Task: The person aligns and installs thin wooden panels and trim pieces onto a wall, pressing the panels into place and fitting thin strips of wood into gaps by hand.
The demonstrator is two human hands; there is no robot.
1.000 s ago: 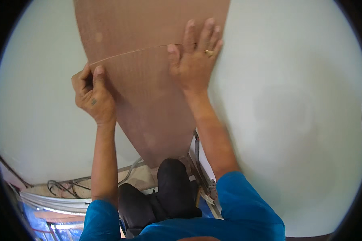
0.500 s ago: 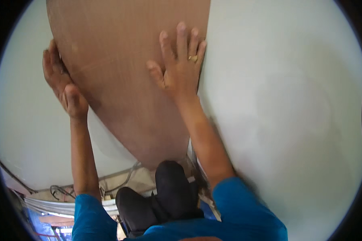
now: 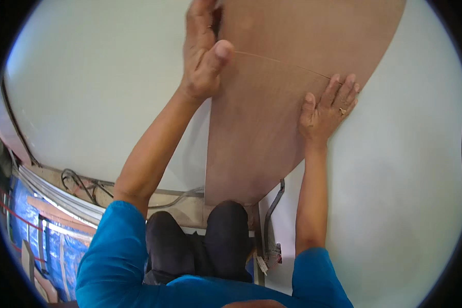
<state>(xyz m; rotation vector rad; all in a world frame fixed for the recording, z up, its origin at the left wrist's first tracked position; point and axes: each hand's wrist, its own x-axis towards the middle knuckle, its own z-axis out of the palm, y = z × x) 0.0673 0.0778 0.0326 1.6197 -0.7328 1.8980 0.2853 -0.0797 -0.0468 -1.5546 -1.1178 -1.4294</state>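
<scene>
A brown wood-grain sheet [image 3: 262, 128] lies between my hands, over a broad pale surface [image 3: 374, 205]. It has a straight left edge and a slanting right edge that narrows toward my knees. A thin light line crosses its upper part; whether this is a seam or a second sheet's edge I cannot tell. My left hand [image 3: 203, 56] is set on its side along the left edge, fingers stretched out and partly cut off by the top of the view, thumb by the sheet. My right hand [image 3: 328, 110] rests flat near the right edge, fingers extended, a ring on one.
My knees [image 3: 226, 226] are just below the sheet's near end. A dark cable [image 3: 273, 210] hangs at their right, and looped black cables [image 3: 79, 182] lie at the left. Long pale strips [image 3: 61, 197] and blue sheeting [image 3: 18, 210] are at the lower left.
The sheet now shows farther right, its slanted edge on the right instead of the left. Both hands have moved right with it, and a light line now shows across it.
</scene>
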